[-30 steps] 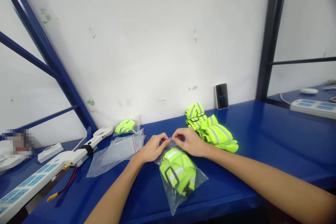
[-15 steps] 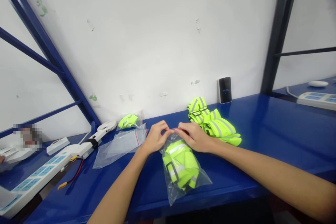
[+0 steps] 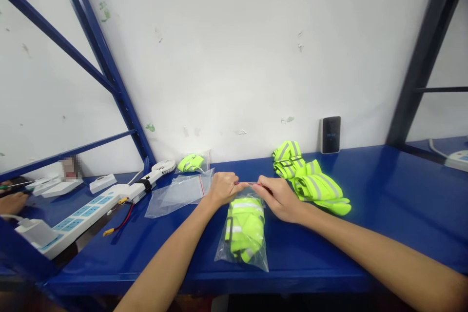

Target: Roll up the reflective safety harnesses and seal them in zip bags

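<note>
As the head camera looks forward over a blue steel bench [image 3: 329,265], the person's left hand [image 3: 224,189] and right hand [image 3: 278,199] are raised just above its middle. The fingers of each hand are gathered together and pinched on the top edge of a clear resealable bag [image 3: 242,256], and the fingertips of the two hands are just apart. The bag lies flat toward the front edge of the bench, directly below the hands. A folded yellow-green reflective vest [image 3: 244,224] with silver stripes and a black buckle fills it.

A flat, empty clear bag [image 3: 179,195] with a red seal line lies just beside the left hand, touching the left wrist. Behind it, by the back edge, sits a small bagged vest [image 3: 191,163]. Right of the hands, a loose pile of reflective vests [image 3: 310,180] lies near the back edge, with a black wall-mounted device [image 3: 331,135] beyond it.

Toward the left end stand a white power strip [image 3: 84,217] and a small white fan [image 3: 163,167]. A red-and-black cable [image 3: 119,226] lies beside the strip. At the far left edge, a co-worker's hand [image 3: 12,202] rests on the bench.
</note>
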### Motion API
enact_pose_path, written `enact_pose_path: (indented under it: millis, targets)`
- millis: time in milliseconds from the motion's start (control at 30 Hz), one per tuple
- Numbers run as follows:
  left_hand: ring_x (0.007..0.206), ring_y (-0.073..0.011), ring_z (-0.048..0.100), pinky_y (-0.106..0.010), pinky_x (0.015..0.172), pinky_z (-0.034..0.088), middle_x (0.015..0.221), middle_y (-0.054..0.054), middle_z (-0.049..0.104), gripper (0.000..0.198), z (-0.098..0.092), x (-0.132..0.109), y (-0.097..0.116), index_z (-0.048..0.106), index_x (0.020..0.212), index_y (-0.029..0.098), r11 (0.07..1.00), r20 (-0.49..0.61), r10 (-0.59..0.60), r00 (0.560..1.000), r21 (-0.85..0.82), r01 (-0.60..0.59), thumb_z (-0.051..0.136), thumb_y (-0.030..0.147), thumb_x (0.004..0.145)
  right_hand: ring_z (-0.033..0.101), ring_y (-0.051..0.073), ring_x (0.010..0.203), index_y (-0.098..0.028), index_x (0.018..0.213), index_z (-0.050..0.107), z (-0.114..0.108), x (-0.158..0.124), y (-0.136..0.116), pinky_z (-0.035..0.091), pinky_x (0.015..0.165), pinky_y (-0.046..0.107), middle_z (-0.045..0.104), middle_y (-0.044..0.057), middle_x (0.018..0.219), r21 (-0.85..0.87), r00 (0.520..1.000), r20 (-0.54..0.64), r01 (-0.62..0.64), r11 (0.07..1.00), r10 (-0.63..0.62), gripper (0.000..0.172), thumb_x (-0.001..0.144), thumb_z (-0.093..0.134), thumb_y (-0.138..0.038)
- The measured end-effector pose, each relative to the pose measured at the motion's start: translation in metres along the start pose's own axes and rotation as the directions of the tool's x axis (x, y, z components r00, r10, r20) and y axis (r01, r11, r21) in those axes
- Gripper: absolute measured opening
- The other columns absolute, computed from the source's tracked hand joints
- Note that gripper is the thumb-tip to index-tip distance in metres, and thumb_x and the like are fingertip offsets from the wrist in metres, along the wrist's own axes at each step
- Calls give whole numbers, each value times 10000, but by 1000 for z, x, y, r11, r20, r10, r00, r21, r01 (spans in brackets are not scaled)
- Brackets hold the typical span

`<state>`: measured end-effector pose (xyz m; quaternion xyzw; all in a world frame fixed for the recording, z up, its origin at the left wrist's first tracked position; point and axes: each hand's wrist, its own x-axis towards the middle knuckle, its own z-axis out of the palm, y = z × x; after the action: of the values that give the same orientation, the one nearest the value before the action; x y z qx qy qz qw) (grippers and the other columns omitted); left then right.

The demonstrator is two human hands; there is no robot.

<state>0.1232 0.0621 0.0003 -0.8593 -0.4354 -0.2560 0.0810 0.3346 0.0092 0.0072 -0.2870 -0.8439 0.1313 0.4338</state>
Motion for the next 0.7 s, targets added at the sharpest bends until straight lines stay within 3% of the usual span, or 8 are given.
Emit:
enact_pose_path:
  millis: [67, 167, 267, 333, 433, 500, 600, 700]
  targets:
    - [526, -143, 450, -278, 554, 267, 526, -44, 508, 609, 4, -3, 5, 469, 469, 185, 999, 26, -9, 1000, -43, 10, 348, 592, 905, 336, 112, 537, -214, 667, 326, 3, 0, 0, 275, 541, 267, 348, -48, 587, 80, 996, 36, -81, 993, 79, 374, 983, 324, -413]
    - [516, -139, 451, -280, 558, 292, 518, -36, 523, 623, 13, -4, 12, 473, 475, 186, 990, 20, -20, 1000, -138, 22, 272, 549, 939, 315, 102, 550, -203, 638, 324, 6, -1, 0, 267, 531, 256, 326, -56, 582, 149, 971, 215, -140, 979, 106, 409, 967, 352, -444]
    - [539, -145, 492, -282, 585, 344, 544, -32, 550, 619, 13, -3, 11, 496, 517, 188, 962, -98, -134, 986, -252, 105, 186, 475, 969, 265, 90, 539, -196, 602, 299, 8, -1, 2, 235, 505, 246, 292, -69, 554, 84, 935, 305, -215, 973, 180, 429, 897, 499, -437]
    - [577, -150, 531, -284, 636, 384, 578, -33, 575, 610, 6, -2, 1, 526, 563, 187, 936, -210, -273, 939, -284, 209, 153, 432, 979, 265, 88, 535, -195, 596, 309, 10, -2, 3, 228, 494, 238, 305, -73, 539, 56, 931, 287, -251, 966, 225, 416, 851, 563, -403]
    - [686, -177, 573, -303, 714, 404, 672, -54, 611, 544, -11, -6, -26, 573, 649, 184, 926, -316, -376, 871, -122, 356, 207, 419, 976, 344, 90, 504, -202, 609, 352, 11, 3, 2, 273, 477, 226, 370, -67, 528, 195, 936, 254, -296, 935, 244, 336, 857, 524, -349]
    - [789, -210, 590, -324, 753, 410, 785, -79, 628, 499, -21, -12, -45, 613, 735, 185, 905, -282, -403, 871, 21, 425, 246, 430, 967, 408, 98, 476, -211, 622, 372, 9, 14, -1, 328, 464, 224, 409, -61, 521, 367, 939, 193, -338, 866, 285, 298, 857, 501, -340]
    - [876, -243, 604, -346, 769, 424, 895, -102, 623, 515, -26, -19, -66, 638, 865, 200, 836, -218, -507, 834, 110, 537, 207, 464, 968, 501, 123, 476, -217, 635, 401, 7, 48, -1, 420, 470, 241, 460, -38, 533, 555, 922, 39, -341, 759, 385, 264, 825, 527, -350]
    - [920, -268, 605, -365, 781, 432, 949, -120, 614, 523, -26, -23, -71, 629, 929, 202, 776, -218, -579, 785, 146, 613, 180, 468, 969, 575, 154, 513, -217, 756, 447, 14, 89, 15, 504, 532, 282, 520, -11, 591, 541, 846, -165, -353, 763, 508, 198, 876, 415, -372]
